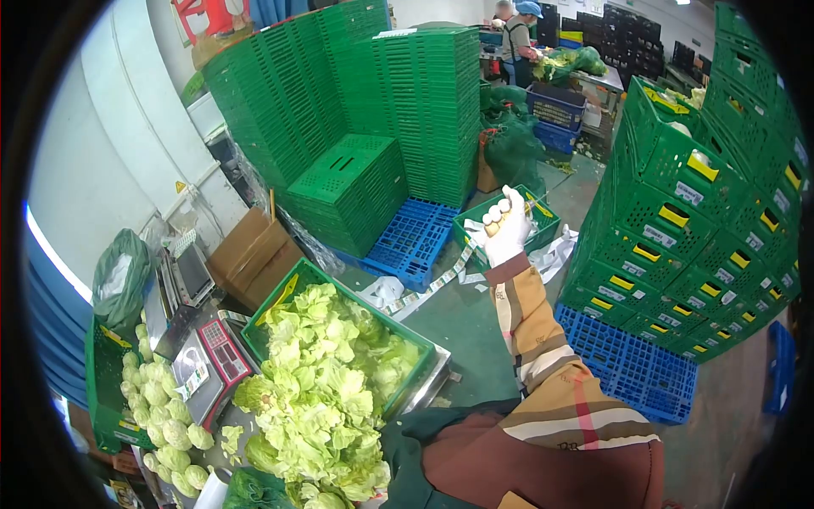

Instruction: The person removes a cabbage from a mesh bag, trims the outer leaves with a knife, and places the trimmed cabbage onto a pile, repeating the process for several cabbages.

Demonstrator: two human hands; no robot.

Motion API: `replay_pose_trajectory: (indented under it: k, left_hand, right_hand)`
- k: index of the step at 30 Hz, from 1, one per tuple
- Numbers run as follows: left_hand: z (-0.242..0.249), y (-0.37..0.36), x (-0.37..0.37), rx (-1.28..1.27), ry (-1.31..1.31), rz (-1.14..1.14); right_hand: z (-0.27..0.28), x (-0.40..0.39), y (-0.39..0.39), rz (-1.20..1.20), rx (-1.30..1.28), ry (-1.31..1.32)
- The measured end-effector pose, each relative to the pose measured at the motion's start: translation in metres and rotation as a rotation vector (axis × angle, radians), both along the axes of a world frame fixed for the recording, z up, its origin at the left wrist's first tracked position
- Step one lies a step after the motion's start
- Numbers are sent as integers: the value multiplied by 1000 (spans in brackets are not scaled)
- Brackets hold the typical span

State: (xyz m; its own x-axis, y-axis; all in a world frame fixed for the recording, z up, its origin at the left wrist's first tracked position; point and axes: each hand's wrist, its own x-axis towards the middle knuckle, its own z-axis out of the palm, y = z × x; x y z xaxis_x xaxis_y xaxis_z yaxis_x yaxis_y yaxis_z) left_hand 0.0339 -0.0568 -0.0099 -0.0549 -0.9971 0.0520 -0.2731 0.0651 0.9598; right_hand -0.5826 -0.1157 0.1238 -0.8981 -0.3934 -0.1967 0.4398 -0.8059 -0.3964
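My right hand (506,227), in a white glove, is stretched out with its fingers curled closed. A thin piece shows beside the fingers, but I cannot make out what they hold. Behind and below this hand on the floor is a green crate (468,227) with pale strips around it. My left hand is out of view. Nearer to me, a heap of leafy lettuce (309,369) spills over a green crate (417,363). Left of the heap are a red-framed scale (222,349) and several round, pale green vegetables (161,407).
Stacked green crates (670,246) stand right on a blue pallet (632,365). Green crate stacks (339,93) rise ahead beside another blue pallet (411,242). A cardboard box (252,254) sits behind the scale. A person (515,47) in a blue cap stands at a far table.
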Motion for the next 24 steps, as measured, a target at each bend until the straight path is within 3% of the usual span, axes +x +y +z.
replay_pose_trajectory:
  k: [4,11,24]
  left_hand:
    - [2,-3,-2,14,34,-4]
    - [4,-5,-5,43,94,2]
    - [11,-18,-13,86,197,-5]
  right_hand:
    - [18,15,6,-53,-48,37]
    - [4,11,-5,2,42,26]
    - [0,25,-15,-26,-41,8]
